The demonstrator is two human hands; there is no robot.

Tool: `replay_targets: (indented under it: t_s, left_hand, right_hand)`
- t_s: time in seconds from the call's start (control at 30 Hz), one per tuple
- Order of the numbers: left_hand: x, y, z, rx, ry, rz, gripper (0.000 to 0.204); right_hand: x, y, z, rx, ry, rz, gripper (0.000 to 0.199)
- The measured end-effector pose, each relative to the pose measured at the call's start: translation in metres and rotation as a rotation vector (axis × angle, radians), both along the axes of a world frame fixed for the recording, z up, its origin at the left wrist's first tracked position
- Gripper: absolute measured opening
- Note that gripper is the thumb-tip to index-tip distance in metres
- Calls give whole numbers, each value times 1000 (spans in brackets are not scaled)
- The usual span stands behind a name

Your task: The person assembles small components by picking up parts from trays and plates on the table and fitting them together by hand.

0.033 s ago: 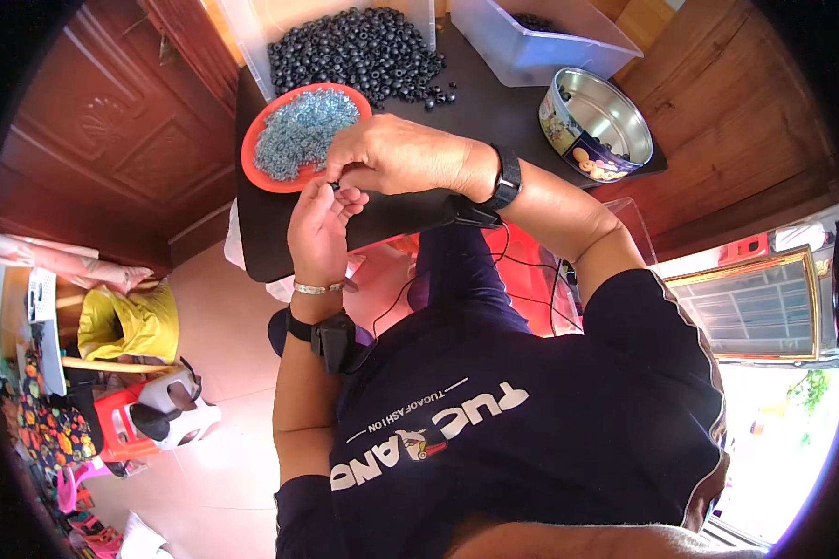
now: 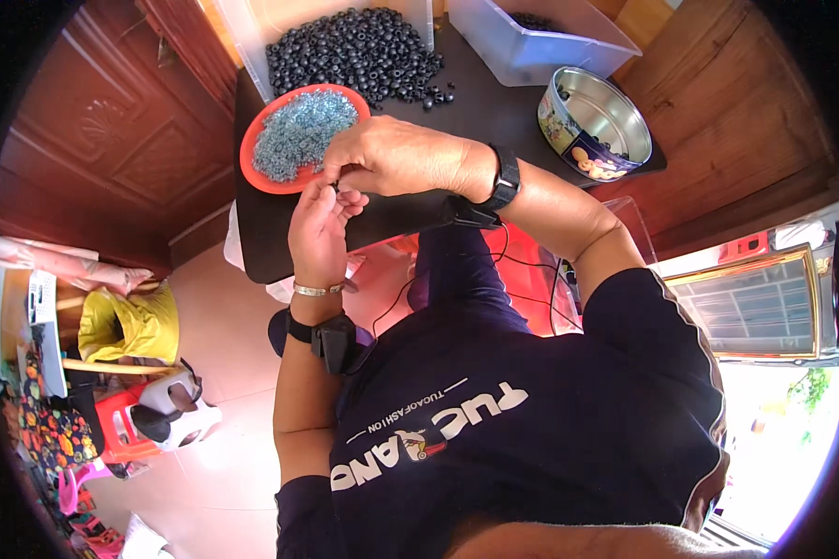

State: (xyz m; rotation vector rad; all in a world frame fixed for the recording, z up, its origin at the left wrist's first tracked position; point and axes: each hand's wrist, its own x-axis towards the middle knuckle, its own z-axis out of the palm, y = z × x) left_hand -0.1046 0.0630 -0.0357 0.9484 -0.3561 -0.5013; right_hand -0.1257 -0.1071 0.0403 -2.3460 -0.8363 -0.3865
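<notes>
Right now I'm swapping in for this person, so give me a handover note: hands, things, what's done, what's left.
Left hand: palm up at the table edge, fingers pinching something too small to tell.
Right hand: over it, fingertips meeting the left's.
Orange plate of blue-grey bits sits beside both hands; black beads are piled in a clear bin behind; an open tin stands to the right.
Done and left: cannot tell from this view.

Walls: I see carved dark wood panels upper left.
Floor: pale tiles lower left.
Light: bright window at right.
</notes>
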Motion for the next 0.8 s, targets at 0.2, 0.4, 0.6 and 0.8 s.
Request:
replay_targets:
  t_s: [0.2,0.4,0.6,0.8]
  left_hand:
    - [-2,-2,1,40,-62,1,26]
    - [2,3,-5,14,-94,-42,25]
    - [7,11,-9,-99,-27,-120,24]
    - [16,16,-16,-289,106,-184,21]
  right_hand:
    - [-6,2,12,-10,193,-7,14]
    - [0,4,6,60,330,-26,10]
    - [4,7,5,114,321,-62,15]
    - [31,-20,6,78,269,-212,38]
